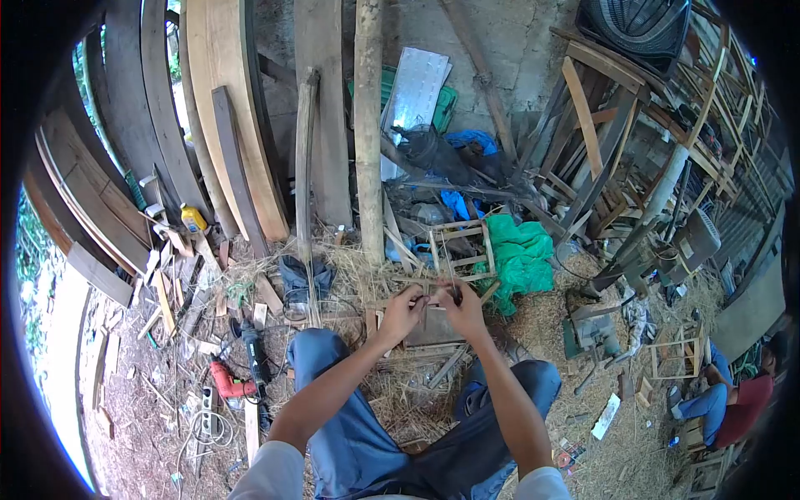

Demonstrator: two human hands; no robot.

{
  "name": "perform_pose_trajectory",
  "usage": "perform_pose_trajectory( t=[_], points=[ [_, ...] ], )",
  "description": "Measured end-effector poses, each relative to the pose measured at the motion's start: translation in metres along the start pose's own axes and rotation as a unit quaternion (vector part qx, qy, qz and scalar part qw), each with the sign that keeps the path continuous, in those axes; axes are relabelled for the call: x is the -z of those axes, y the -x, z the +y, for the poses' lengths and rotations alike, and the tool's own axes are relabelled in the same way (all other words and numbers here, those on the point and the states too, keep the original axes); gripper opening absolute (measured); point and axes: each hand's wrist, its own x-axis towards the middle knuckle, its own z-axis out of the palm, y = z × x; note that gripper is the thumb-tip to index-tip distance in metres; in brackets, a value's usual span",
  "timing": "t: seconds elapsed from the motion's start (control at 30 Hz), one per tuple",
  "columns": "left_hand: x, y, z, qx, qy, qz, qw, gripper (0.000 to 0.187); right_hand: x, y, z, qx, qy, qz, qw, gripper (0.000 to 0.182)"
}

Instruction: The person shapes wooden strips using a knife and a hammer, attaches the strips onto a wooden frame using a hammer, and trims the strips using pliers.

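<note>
Strip point(427, 305) shows between left hand point(403, 312) and right hand point(462, 307), both nearly closed, hold unclear. Wooden frame point(489, 250) crowds just beyond; straw point(398, 402) opens nearer.

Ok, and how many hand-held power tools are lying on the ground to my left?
2: the red tool, and the dark tool just right of it. Wood scraps may hide others.

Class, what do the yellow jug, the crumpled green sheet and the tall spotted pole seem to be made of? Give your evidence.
The yellow jug: probably smooth plastic, from its even, bright colour.
The green sheet: thin plastic or cloth, slightly shiny, lying in soft folds.
The spotted pole: bamboo or bare wood, unpainted, judging by its pale, mottled surface.
</note>
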Motion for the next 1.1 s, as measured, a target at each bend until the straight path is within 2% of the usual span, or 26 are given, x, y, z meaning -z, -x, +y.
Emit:
perform_pose_trajectory(
  t=[0.03,0.1,0.23,0.3,0.4,0.43,0.5,0.57,0.63,0.7,0.77,0.83,0.87,0.93,1.1],
  points=[
    [0.0,0.002,-0.008,0.011,0.022,0.017,1.0,0.015,-0.002,0.004,0.002,-0.001,-0.001,-0.003,1.0,0.029],
    [0.002,0.002,-0.016,0.02,-0.004,0.006,1.0,0.014,-0.002,0.016,0.003,-0.071,0.018,-0.03,0.997,0.028],
    [0.0,0.004,-0.012,0.037,-0.054,-0.025,0.998,0.014,-0.012,0.023,0.001,-0.102,0.022,-0.091,0.99,0.029],
    [-0.004,0.004,-0.019,0.023,-0.038,-0.032,0.999,0.013,-0.02,0.023,0.007,-0.018,0.071,-0.074,0.995,0.033],
    [-0.009,0.007,-0.028,0.021,-0.023,-0.048,0.998,0.011,-0.019,0.025,0.003,-0.08,0.034,-0.124,0.988,0.033],
    [-0.009,0.006,-0.028,0.031,-0.023,-0.058,0.998,0.01,-0.021,0.026,0.007,-0.084,0.035,-0.125,0.988,0.033],
    [-0.012,0.005,-0.029,0.023,-0.001,-0.061,0.998,0.008,-0.024,0.026,0.009,-0.028,0.052,-0.097,0.994,0.033],
    [-0.013,0.006,-0.032,0.014,0.019,-0.061,0.998,0.005,-0.021,0.025,0.004,-0.064,0.047,-0.107,0.991,0.033],
    [-0.02,0.007,-0.052,0.055,0.044,-0.065,0.995,0.007,-0.02,0.024,-0.002,-0.099,0.041,-0.117,0.987,0.033],
    [-0.041,0.009,-0.1,0.044,0.089,-0.039,0.994,0.01,-0.02,0.025,-0.002,-0.092,0.056,-0.122,0.987,0.033],
    [-0.047,0.01,-0.112,0.031,0.136,-0.014,0.99,0.013,-0.021,0.025,0.0,-0.073,0.064,-0.115,0.989,0.033],
    [-0.038,0.01,-0.089,0.104,0.126,-0.05,0.985,0.015,-0.02,0.025,-0.007,-0.053,0.072,-0.108,0.99,0.033],
    [-0.032,0.009,-0.075,0.106,0.126,-0.051,0.985,0.015,-0.017,0.025,-0.015,-0.066,0.077,-0.113,0.988,0.033],
    [-0.021,0.003,-0.048,0.046,-0.018,-0.071,0.996,0.016,-0.016,0.024,-0.021,-0.079,0.082,-0.117,0.987,0.033],
    [-0.021,0.003,-0.043,0.042,-0.031,-0.062,0.997,0.015,-0.017,0.025,-0.011,-0.063,0.08,-0.113,0.988,0.033]
  ],
)
